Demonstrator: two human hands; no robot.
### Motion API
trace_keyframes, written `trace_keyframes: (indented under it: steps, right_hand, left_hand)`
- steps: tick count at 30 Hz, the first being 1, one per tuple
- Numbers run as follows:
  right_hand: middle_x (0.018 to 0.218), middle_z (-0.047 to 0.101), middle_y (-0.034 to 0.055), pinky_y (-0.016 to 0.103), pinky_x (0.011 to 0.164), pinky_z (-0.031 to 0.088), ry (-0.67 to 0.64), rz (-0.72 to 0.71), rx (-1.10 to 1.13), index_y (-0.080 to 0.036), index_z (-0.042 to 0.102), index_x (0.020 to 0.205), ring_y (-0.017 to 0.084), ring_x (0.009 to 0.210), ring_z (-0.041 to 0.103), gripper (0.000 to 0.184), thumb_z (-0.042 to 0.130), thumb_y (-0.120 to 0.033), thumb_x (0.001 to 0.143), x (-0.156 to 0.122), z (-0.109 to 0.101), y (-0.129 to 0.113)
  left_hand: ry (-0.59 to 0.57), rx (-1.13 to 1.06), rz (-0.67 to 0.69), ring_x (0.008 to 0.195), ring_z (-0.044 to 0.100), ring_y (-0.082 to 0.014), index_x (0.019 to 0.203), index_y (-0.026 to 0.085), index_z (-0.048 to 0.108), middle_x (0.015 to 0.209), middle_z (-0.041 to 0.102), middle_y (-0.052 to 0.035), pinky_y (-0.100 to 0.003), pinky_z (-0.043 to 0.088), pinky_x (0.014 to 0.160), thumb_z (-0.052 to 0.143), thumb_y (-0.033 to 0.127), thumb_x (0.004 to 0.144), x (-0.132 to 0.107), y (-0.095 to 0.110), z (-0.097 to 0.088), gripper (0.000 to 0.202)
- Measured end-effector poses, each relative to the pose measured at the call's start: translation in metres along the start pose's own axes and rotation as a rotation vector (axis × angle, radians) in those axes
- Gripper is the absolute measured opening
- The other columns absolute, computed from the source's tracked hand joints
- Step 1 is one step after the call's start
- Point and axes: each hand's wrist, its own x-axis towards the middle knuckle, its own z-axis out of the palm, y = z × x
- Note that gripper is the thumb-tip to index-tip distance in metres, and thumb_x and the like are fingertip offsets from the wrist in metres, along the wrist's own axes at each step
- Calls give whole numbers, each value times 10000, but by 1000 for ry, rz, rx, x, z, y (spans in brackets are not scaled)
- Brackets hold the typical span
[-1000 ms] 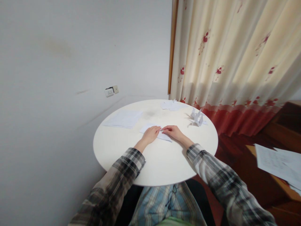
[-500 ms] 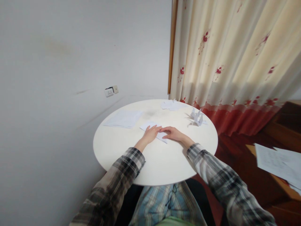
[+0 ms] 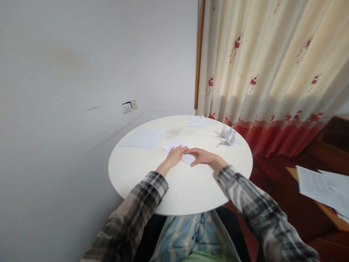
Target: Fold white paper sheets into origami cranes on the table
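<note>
A folded sheet of white paper lies on the round white table, partly covered by both hands. My left hand rests flat across its middle, fingers stretched toward the right. From the other side my right hand touches the paper, its thumb at the near corner and its fingers reaching to the left fingertips. Thumb and fingers of that hand are spread apart. Its fingertips are partly hidden where the hands meet.
Folded paper cranes stand at the table's right. White sheets lie at the left, and more paper pieces at the far edge. A wall with a socket borders the left; a curtain hangs behind. Written sheets lie at right.
My right thumb has slid outward to the paper's near right corner, widening its gap from the fingers. My left hand has stayed in place.
</note>
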Motion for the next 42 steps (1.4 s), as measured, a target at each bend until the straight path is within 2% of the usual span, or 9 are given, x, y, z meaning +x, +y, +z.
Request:
trace_keyframes:
  steps: [8,13,18,21,26,30,33,38,42]
  right_hand:
    - [946,675,59,308,850,438,193,107,10,-157,673,923,176,877,605,302,603,-368,719,-1,8,-8]
    - [803,691,58,275,702,456,181,201,106,-121,698,825,159,714,604,323,583,-400,709,-1,9,-8]
    - [775,690,59,257,710,445,159,184,250,-116,698,791,143,711,600,313,567,-390,715,0,11,-8]
    - [679,673,41,234,670,437,281,203,128,-125,687,728,125,647,585,275,515,-338,755,1,11,-8]
    - [735,680,42,236,670,417,501,259,-303,-166,684,757,134,659,578,212,492,-254,775,2,7,2]
    - [876,681,58,265,800,401,570,235,-462,-179,683,809,169,847,581,181,508,-208,769,3,5,9]
    - [901,681,56,267,819,403,566,245,-470,-181,681,830,169,872,582,186,504,-194,775,3,6,11]
    - [872,688,51,250,767,425,515,267,-439,-176,679,839,156,806,604,187,504,-217,786,2,6,10]
    - [840,689,27,239,721,437,492,263,-391,-194,675,836,143,751,608,194,488,-227,797,3,7,11]
  left_hand:
    - [116,-9,67,1143,480,-194,1095,249,599,1165,598,-18,-377,328,996,395,189,847,6,-4,1,327]
    - [201,-18,90,957,586,-170,961,220,671,1001,674,-31,-316,397,917,442,163,812,4,-4,-2,280]
    - [203,16,89,960,579,-199,1004,206,645,1005,664,-45,-321,398,902,535,343,774,1,5,-7,289]
    - [173,2,124,964,569,-199,1043,190,616,1025,645,-59,-325,401,893,541,372,772,1,8,-8,335]
    - [91,-71,193,1051,532,-175,1099,225,586,1127,613,-36,-352,350,961,460,189,815,4,3,-4,312]
    - [78,-49,176,1195,427,-167,1059,282,607,1154,603,12,-456,183,1057,347,-22,746,4,1,-1,508]
    - [94,-48,174,1231,390,-167,1023,280,626,1123,622,25,-487,94,1077,341,-56,702,2,4,-2,545]
    - [109,-168,159,1010,575,-163,1013,197,635,1054,656,-31,-342,369,974,464,158,790,1,8,-7,284]
    - [168,-148,149,1020,571,-161,1086,168,594,1113,626,-55,-287,411,933,460,161,802,1,7,-6,314]
